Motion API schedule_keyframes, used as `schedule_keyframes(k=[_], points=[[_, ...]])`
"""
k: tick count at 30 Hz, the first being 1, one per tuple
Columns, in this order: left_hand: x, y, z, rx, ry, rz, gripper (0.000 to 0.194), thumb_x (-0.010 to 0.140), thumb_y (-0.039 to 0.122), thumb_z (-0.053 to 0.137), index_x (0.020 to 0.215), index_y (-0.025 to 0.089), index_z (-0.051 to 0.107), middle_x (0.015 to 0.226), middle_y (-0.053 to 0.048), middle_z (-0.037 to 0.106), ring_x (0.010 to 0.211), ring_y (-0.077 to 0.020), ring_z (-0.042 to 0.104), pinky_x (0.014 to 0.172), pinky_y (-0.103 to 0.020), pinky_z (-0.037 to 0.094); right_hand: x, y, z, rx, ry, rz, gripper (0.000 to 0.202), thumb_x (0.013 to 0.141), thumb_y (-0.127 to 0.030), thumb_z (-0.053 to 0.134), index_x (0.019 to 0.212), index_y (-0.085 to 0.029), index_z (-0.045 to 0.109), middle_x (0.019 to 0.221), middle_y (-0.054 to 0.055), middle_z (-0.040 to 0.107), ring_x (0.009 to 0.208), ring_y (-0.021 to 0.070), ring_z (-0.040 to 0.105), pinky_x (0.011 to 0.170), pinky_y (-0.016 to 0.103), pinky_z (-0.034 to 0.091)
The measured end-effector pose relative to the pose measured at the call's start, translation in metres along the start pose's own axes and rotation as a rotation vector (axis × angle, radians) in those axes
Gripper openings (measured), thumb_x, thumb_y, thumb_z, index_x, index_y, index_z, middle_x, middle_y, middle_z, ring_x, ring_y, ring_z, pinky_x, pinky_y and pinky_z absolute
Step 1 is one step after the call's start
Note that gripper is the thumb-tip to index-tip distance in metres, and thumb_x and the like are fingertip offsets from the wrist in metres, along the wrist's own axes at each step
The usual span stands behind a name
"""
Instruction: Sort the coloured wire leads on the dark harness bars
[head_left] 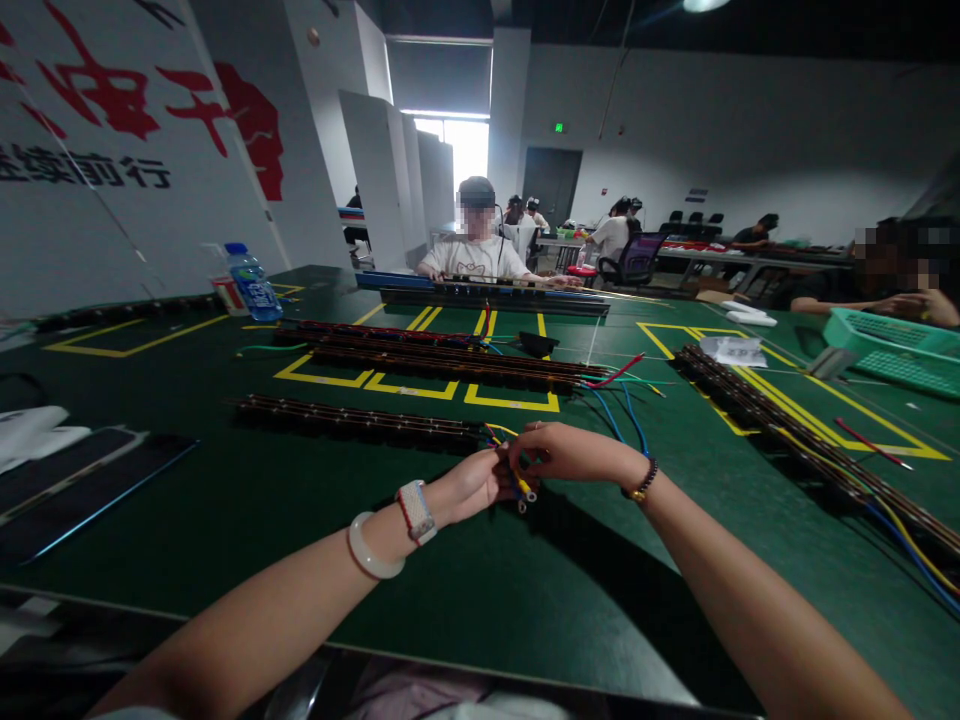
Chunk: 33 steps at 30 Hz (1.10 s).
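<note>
At the table's middle, my left hand (476,484) is closed around the ends of several insulated wires (523,484). Their yellow and blue ends carry metal ring terminals (531,495), which stick out below the fingers. From the right, my right hand (570,455) meets it, with curled fingers pinching at the same wires. The wires come from the right end of a long dark strip assembly (360,417), lying flat just beyond my hands. Some of the wires are hidden behind my fingers.
More strip assemblies (450,360) with loose coloured wires lie beyond, over yellow tape outlines on the green table (225,500). Another assembly (810,450) runs along the right. A water bottle (253,285), a green basket (892,350) and dark flat panels (97,490) are around. A person (480,245) sits opposite.
</note>
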<state>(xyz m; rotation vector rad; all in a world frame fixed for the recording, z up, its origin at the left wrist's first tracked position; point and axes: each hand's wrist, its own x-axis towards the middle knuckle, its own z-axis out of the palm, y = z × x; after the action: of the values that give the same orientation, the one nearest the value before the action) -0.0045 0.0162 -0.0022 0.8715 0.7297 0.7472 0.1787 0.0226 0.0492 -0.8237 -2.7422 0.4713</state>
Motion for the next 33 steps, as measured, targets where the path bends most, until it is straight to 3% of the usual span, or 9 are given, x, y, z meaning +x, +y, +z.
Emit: schedule_keyframes(k=[7, 11, 14, 17, 20, 23, 27, 33], points=[[0.001, -0.001, -0.003, -0.008, 0.005, 0.013, 0.023, 0.093, 0.022, 0.038, 0.100, 0.008, 0.054, 0.085, -0.012, 0.063, 0.068, -0.0157, 0.061, 0.065, -0.029, 0.048, 0.002, 0.004, 0.003, 0.035, -0.021, -0.051, 0.026, 0.085, -0.021, 0.056, 0.108, -0.025, 0.064, 0.104, -0.001, 0.058, 0.096, 0.0060, 0.049, 0.085, 0.015, 0.037], [-0.002, 0.001, -0.001, 0.006, 0.027, -0.015, 0.029, 0.094, 0.029, 0.034, 0.099, 0.008, 0.054, 0.082, -0.012, 0.063, 0.068, -0.0167, 0.062, 0.065, -0.029, 0.047, 0.003, 0.001, 0.002, 0.042, 0.011, -0.041, 0.025, 0.084, -0.014, 0.055, 0.104, -0.022, 0.066, 0.101, 0.000, 0.058, 0.095, 0.0052, 0.050, 0.085, 0.014, 0.037], [-0.008, 0.005, 0.005, -0.021, -0.034, -0.029, 0.042, 0.094, 0.033, 0.023, 0.094, 0.007, 0.056, 0.080, -0.015, 0.063, 0.071, -0.0196, 0.062, 0.069, -0.033, 0.048, 0.004, 0.000, -0.001, 0.076, 0.107, -0.026, 0.025, 0.087, -0.020, 0.053, 0.108, -0.022, 0.065, 0.101, 0.001, 0.059, 0.091, 0.0047, 0.052, 0.081, 0.013, 0.039], [-0.011, 0.005, 0.010, 0.011, -0.050, 0.000, 0.052, 0.092, 0.033, 0.014, 0.091, 0.005, 0.058, 0.079, -0.017, 0.063, 0.073, -0.0212, 0.062, 0.071, -0.035, 0.047, 0.005, -0.001, -0.003, 0.137, 0.310, 0.044, 0.025, 0.089, -0.031, 0.051, 0.105, -0.017, 0.066, 0.101, 0.004, 0.060, 0.089, 0.0056, 0.054, 0.078, 0.014, 0.040], [-0.009, 0.002, 0.011, 0.082, -0.011, 0.005, 0.043, 0.091, 0.025, 0.021, 0.094, 0.005, 0.059, 0.080, -0.016, 0.064, 0.074, -0.0195, 0.062, 0.074, -0.034, 0.047, 0.008, -0.003, 0.000, 0.211, 0.503, 0.164, 0.027, 0.086, -0.034, 0.055, 0.100, -0.013, 0.064, 0.094, 0.004, 0.060, 0.080, 0.0053, 0.054, 0.070, 0.013, 0.039], [-0.005, -0.001, 0.011, 0.094, -0.011, 0.032, 0.034, 0.091, 0.020, 0.029, 0.099, 0.006, 0.058, 0.082, -0.014, 0.065, 0.075, -0.0180, 0.062, 0.075, -0.033, 0.047, 0.012, -0.004, 0.007, 0.283, 0.614, 0.201, 0.029, 0.083, -0.036, 0.058, 0.097, -0.010, 0.060, 0.088, 0.004, 0.060, 0.076, 0.0049, 0.053, 0.067, 0.013, 0.039], [-0.003, -0.003, 0.008, 0.088, 0.000, 0.045, 0.032, 0.093, 0.023, 0.032, 0.101, 0.006, 0.058, 0.083, -0.014, 0.065, 0.076, -0.0181, 0.063, 0.075, -0.033, 0.048, 0.021, -0.006, 0.012, 0.283, 0.683, 0.186, 0.030, 0.084, -0.039, 0.057, 0.093, -0.010, 0.060, 0.087, 0.003, 0.059, 0.076, 0.0044, 0.053, 0.067, 0.012, 0.038], [-0.005, -0.006, -0.002, 0.171, -0.065, 0.046, 0.032, 0.090, 0.029, 0.041, 0.089, 0.005, 0.060, 0.087, -0.016, 0.064, 0.080, -0.0214, 0.063, 0.080, -0.036, 0.048, 0.051, -0.029, 0.017, 0.054, 0.686, 0.068, 0.020, 0.085, -0.034, 0.058, 0.091, -0.015, 0.063, 0.089, 0.001, 0.058, 0.082, 0.0049, 0.050, 0.072, 0.014, 0.034]])
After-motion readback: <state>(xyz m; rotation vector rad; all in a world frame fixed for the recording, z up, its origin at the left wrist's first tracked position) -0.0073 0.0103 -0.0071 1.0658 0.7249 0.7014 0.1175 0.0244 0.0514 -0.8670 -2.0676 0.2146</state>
